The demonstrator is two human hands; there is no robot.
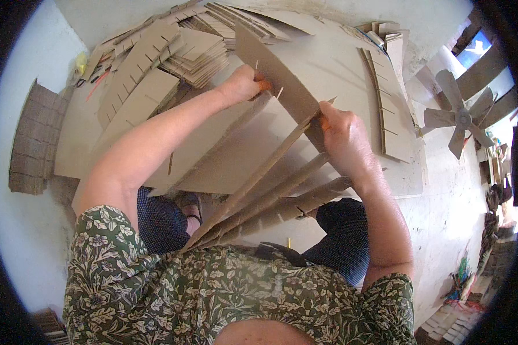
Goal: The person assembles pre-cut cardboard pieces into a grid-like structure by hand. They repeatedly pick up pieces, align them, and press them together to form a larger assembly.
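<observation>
My left hand is closed on a long slotted cardboard strip, which slants from the far middle of the table down toward my right hand. Closed too, my right hand pinches that strip where another cardboard strip meets it. Several slotted strips fan out below my hands, their near ends bunched against my shirt. Whether the slots of the crossing strips are fully seated is hidden by my fingers.
Piles of slotted cardboard strips lie at the table's far left. Another slotted stack lies on the right. A metal fan stands beyond the table's right edge. Corrugated pieces lean at the left wall.
</observation>
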